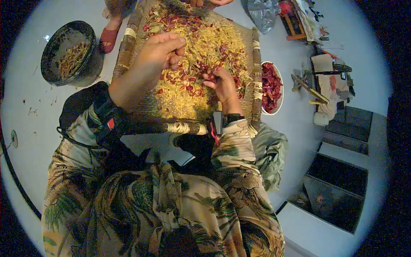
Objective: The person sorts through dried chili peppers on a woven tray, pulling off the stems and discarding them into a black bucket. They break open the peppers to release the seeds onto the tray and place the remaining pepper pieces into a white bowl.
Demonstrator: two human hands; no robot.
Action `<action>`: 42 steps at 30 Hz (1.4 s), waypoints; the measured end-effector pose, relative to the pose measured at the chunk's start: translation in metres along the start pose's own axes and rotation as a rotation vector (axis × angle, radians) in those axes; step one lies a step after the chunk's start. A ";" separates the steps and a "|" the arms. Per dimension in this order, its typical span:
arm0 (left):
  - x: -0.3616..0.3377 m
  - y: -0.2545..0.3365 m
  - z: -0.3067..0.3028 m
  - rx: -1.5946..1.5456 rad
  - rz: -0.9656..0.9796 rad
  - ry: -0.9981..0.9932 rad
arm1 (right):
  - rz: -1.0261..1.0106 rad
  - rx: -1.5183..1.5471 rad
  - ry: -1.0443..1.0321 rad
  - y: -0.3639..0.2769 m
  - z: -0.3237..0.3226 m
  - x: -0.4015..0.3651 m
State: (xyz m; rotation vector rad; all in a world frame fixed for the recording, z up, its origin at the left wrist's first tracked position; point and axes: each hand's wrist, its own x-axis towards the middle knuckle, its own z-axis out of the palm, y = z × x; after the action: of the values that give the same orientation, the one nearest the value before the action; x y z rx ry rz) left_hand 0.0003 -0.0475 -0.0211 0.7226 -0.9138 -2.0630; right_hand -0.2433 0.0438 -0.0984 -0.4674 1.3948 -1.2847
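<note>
A woven bamboo tray [255, 81] lies on the floor in front of me, covered with yellow seeds and stems [205, 43] mixed with red dried chili pieces [188, 81]. My left hand [156, 58] hovers over the tray's left part with fingers curled together, pinching something small that I cannot make out. My right hand [222, 83] rests on the heap near the middle, fingertips closed on red chili pieces. Another person's fingers [205, 2] reach in at the tray's far edge.
A black bucket [87, 64] with stems inside stands at the left. A white bowl [280, 92] of red chilies sits right of the tray. A foot in a red sandal [109, 36] is at the far left. Steps [342, 171] drop at the right.
</note>
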 end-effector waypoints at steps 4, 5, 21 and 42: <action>0.001 0.000 0.001 0.031 -0.004 -0.007 | -0.118 -0.639 0.098 -0.004 -0.013 0.036; 0.001 -0.001 0.000 0.028 -0.005 -0.016 | -0.248 -0.783 0.091 0.002 -0.011 0.047; 0.001 -0.002 0.001 0.050 -0.010 0.000 | -0.046 -0.306 -0.059 -0.016 0.011 -0.011; 0.001 -0.006 -0.001 0.048 0.002 -0.027 | -0.386 -1.497 0.133 0.029 0.022 -0.009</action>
State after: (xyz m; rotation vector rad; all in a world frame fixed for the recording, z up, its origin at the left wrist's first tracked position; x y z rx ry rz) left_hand -0.0022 -0.0463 -0.0263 0.7207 -0.9822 -2.0591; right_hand -0.2101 0.0514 -0.1141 -1.7097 2.2880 -0.2865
